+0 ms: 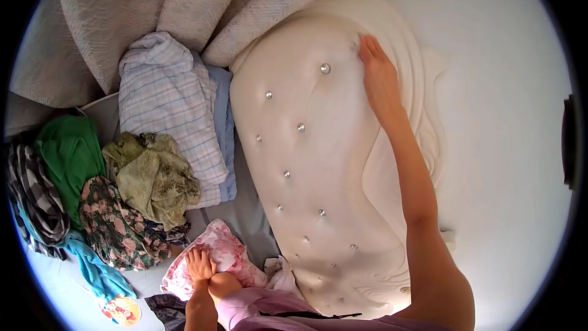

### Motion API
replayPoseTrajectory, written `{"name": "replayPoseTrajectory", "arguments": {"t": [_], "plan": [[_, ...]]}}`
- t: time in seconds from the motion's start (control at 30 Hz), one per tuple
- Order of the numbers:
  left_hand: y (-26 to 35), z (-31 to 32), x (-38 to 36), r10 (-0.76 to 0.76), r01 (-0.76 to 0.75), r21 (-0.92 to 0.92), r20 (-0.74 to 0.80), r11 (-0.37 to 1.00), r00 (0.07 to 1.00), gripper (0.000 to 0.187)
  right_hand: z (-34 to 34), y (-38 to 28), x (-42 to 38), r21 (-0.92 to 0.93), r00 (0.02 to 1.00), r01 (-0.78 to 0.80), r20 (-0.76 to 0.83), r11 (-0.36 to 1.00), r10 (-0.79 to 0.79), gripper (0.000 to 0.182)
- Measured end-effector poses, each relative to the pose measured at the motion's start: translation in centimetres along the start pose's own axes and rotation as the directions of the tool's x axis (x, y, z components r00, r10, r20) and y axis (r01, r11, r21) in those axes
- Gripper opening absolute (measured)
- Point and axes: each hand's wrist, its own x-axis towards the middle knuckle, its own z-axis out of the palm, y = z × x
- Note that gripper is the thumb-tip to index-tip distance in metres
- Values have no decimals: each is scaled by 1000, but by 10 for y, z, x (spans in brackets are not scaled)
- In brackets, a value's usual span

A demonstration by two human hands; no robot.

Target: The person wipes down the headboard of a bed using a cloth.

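Note:
My right hand (381, 79) reaches up to the padded cream headboard (343, 147), near its carved edge. Its fingers are pressed together against the surface, and a small pale greyish patch shows at the fingertips; I cannot tell what they hold. My left hand (201, 263) lies with fingers spread on a pink-and-white floral cloth (229, 251), right beside my bent knee. Shiny round buttons (301, 127) stud the headboard.
A folded plaid cloth (168, 98) lies on a blue one (225, 129) beside the headboard. Nearby are an olive cloth (156, 178), green cloth (73, 159), dark floral cloth (116, 227) and turquoise cloth (98, 270). A patterned curtain (116, 12) hangs behind; a white wall (496, 116) stands right.

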Motion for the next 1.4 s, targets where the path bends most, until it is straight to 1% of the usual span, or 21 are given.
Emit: {"name": "replayPoseTrajectory", "arguments": {"t": [0.03,0.1,0.13,0.17,0.2,0.27,0.33,0.5,0.57,0.67,0.77,0.83,0.87,0.93,1.0,1.03,1.1,1.17,1.23,1.27,1.4], "plan": [[1,-3,0,-7,7,-12,7,1000,1000,48,13,-2,18,114,999,-35,19,993,33,28],[-1,-2,-3,-13,13,-9,31,1000,999,48,55,-7,58,59,990,136,17,989,-137,25],[-2,-2,-5,-16,17,-14,48,1000,999,51,70,-17,78,-11,942,124,315,992,-114,27],[-1,-2,-2,-24,25,-24,55,999,998,53,78,-34,107,-82,813,142,578,986,-70,30],[1,-8,1,-38,44,-86,71,995,997,54,120,-45,127,-41,774,181,623,983,-116,29],[1,-10,1,-17,18,-64,17,998,1000,52,173,-45,138,2,732,225,660,974,-171,29],[1,-7,4,40,-40,2,-62,999,997,50,168,-47,147,-16,761,298,607,954,-228,28],[4,-16,3,13,-13,-52,2,999,1000,52,126,-31,130,-29,763,420,553,907,-335,28],[3,-14,5,19,-19,-32,-25,999,1000,53,55,23,102,-133,884,240,440,961,-160,20],[3,-14,3,-10,12,-73,21,997,1000,50,-16,14,5,-128,968,-77,229,989,105,35],[7,-16,7,-22,26,-81,42,996,999,50,-2,7,-21,-122,988,-94,111,988,108,40],[2,-11,4,6,-5,-88,10,996,1000,50,31,11,16,-12,995,-76,66,997,76,39],[3,-8,3,8,-8,-46,-14,999,1000,49,33,5,47,115,991,-60,129,992,45,35],[2,-9,3,17,-17,-44,-2,999,1000,49,84,17,101,124,925,144,336,982,-178,32],[0,-5,3,2,-2,-18,3,1000,1000,48,67,-5,131,-46,781,93,624,995,-44,32],[-1,-1,-1,1,-1,12,16,1000,1000,48,58,1,110,-39,772,69,635,997,-28,32],[0,-1,1,6,-6,33,-3,999,1000,48,26,12,56,104,935,-155,336,982,112,33],[5,-14,5,46,-46,15,-40,999,998,50,0,5,-1,172,978,-208,57,963,202,36],[0,-7,-1,46,-46,11,-26,999,999,51,-19,-22,-68,480,818,-561,197,674,541,45],[-1,-5,-2,57,-56,44,-26,997,998,51,-28,-42,-101,524,777,-605,224,599,588,45],[0,-4,3,44,-42,87,-20,995,999,53,-23,-101,-186,255,825,-564,182,785,534,49]]}}
